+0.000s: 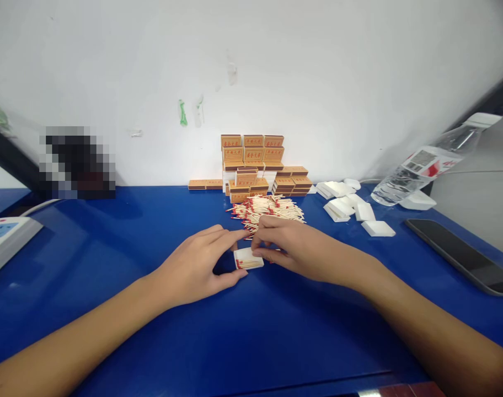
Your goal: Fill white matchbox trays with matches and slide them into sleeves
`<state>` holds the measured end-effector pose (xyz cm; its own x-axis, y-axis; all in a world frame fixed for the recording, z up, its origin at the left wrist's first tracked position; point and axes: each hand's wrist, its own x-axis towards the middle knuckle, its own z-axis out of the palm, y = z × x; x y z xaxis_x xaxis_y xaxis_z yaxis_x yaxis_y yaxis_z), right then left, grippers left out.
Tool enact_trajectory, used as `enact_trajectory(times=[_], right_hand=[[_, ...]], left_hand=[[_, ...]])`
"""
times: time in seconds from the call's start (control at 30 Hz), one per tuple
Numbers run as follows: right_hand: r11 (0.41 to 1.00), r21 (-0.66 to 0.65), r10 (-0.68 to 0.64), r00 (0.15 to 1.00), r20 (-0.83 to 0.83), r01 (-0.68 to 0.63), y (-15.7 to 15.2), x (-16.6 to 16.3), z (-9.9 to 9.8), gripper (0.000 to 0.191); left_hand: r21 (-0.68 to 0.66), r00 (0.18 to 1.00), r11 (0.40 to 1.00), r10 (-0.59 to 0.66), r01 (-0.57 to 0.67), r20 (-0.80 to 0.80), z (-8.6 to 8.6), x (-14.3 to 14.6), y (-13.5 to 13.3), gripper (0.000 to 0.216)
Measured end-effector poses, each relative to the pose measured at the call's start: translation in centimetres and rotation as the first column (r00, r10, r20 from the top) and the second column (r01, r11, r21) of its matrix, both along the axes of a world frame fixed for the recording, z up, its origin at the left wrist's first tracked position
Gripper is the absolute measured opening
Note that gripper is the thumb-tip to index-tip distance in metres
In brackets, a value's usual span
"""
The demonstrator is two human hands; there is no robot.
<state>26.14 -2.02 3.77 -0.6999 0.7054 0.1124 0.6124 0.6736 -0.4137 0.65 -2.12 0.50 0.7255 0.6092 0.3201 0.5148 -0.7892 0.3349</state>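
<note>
A small white matchbox tray [249, 256] lies on the blue table with several red-tipped matches [248, 264] along its near side. My left hand [197, 266] holds the tray at its left end, the thumb at the near edge and fingers around the far left corner. Over the tray's right end is my right hand [290, 242], its thumb and fingers pinched together. Whatever lies between those fingertips is hidden. Just beyond both hands spreads a heap of loose matches [276, 207], heads pointing mostly left.
Stacked orange matchboxes [253, 154] stand against the wall behind the heap. Empty white trays [378, 228] are scattered to the right, near a leaning plastic bottle [425, 162] and a black phone [462, 253]. A white power strip [11, 237] sits at far left.
</note>
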Motion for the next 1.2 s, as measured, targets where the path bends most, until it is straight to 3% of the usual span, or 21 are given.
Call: enact_trajectory(times=[0.17, 0.3, 0.4, 0.47, 0.63, 0.73, 0.93, 1.1, 1.2], right_hand=[[0.996, -0.052, -0.07, 0.995, 0.066, 0.074, 0.7, 2.1, 1.1, 0.012], [0.974, -0.181, -0.109, 0.982, 0.154, 0.136, 0.9, 2.8, 1.3, 0.024], [0.956, -0.255, -0.101, 0.977, 0.189, 0.148, 0.9, 2.5, 1.0, 0.006], [0.95, -0.275, -0.096, 0.975, 0.202, 0.151, 0.8, 2.2, 0.8, 0.006], [0.965, -0.227, -0.093, 0.98, 0.174, 0.131, 0.6, 2.4, 0.6, 0.013], [0.981, -0.174, -0.078, 0.994, 0.077, 0.091, 0.1, 1.9, 0.7, 0.021], [0.994, -0.102, -0.04, 0.999, -0.026, 0.037, -1.1, -0.4, 0.0, 0.013], [0.999, -0.017, -0.041, 0.999, -0.021, 0.041, -0.4, -0.1, 0.3, 0.016], [0.999, -0.035, -0.026, 1.0, -0.005, 0.026, -0.3, 0.0, 0.6, 0.012]], left_hand=[[0.012, 1.0, 1.0, 0.02, -0.02, 0.014, 0.1, -0.1, 0.1, 0.057], [0.024, 1.0, 0.999, 0.028, -0.028, 0.011, 0.0, -0.2, 0.3, 0.057], [0.019, 1.0, 1.0, 0.025, -0.025, 0.01, -0.1, -0.2, 0.3, 0.057], [0.009, 1.0, 1.0, 0.025, -0.025, 0.009, -0.1, -0.2, 0.3, 0.057], [0.003, 1.0, 1.0, 0.021, -0.021, -0.002, 0.0, -0.1, 0.1, 0.057], [-0.001, 1.0, 1.0, 0.018, -0.018, -0.002, 0.1, 0.0, 0.0, 0.057], [0.02, 1.0, 1.0, -0.013, 0.013, 0.007, 0.0, 0.3, -0.1, 0.054], [0.033, 1.0, 0.999, -0.005, 0.004, 0.021, 0.1, 0.2, -0.1, 0.058], [0.03, 1.0, 1.0, -0.004, 0.004, 0.019, 0.1, 0.1, -0.1, 0.06]])
